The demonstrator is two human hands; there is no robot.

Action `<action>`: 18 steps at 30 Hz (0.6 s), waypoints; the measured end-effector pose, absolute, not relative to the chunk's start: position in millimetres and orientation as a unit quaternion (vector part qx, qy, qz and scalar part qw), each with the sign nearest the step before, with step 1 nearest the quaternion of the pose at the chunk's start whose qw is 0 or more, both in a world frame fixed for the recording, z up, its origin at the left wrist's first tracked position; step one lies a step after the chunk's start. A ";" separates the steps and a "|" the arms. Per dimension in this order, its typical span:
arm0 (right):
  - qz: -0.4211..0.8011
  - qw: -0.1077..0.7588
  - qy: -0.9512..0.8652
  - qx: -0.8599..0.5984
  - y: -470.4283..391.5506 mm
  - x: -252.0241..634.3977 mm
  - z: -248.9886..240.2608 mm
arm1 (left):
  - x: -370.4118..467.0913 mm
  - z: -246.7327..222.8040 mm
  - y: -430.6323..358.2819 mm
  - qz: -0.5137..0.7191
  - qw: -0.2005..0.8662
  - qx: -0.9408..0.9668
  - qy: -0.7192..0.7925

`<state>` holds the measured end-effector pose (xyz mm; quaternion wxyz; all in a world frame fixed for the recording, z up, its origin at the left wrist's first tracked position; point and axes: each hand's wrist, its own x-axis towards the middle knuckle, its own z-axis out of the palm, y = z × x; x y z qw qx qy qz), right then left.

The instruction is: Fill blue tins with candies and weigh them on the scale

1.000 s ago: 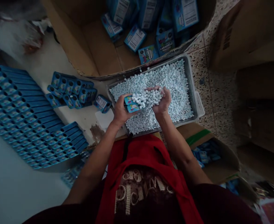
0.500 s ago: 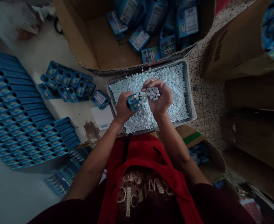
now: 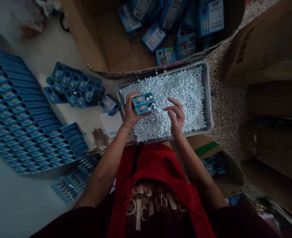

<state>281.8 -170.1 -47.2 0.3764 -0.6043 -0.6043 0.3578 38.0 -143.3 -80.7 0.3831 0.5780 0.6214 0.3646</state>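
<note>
My left hand [image 3: 130, 112] is wrapped round two small blue candy boxes [image 3: 143, 103] held side by side over the tray's left part. White candies [image 3: 152, 106] show at the boxes' holes on their right end. To the right, my right hand [image 3: 176, 116] hovers over the candies with its fingers apart and nothing in them. Beneath both hands lies a metal tray [image 3: 209, 96] filled with small pale blue and white candies [image 3: 183, 82].
Beyond the tray stands a cardboard box [image 3: 106, 49] with filled blue packs. Several small blue boxes [image 3: 73, 82] cluster on the table at left, beside stacked rows of them [image 3: 29, 115]. A white card [image 3: 111, 124] lies by the tray. More cartons [image 3: 262, 49] stand at right.
My right hand has let go of its handful of candies and drawn slightly right and down, fingers spread. My left hand still holds the boxes, now turned so their printed faces show.
</note>
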 end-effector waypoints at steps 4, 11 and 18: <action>0.295 0.200 -0.701 -0.617 -200.7 299.4 -94.2 | 19.2 -87.8 -151.4 0.369 0.500 0.548 0.560; 0.294 0.225 -0.695 -0.617 -125.3 291.2 -148.0 | 2.6 -91.0 -165.9 0.357 0.575 0.526 0.515; 0.549 0.473 -0.320 -0.610 -110.5 275.1 -92.8 | -5.1 -83.6 -164.0 0.392 0.483 0.595 0.508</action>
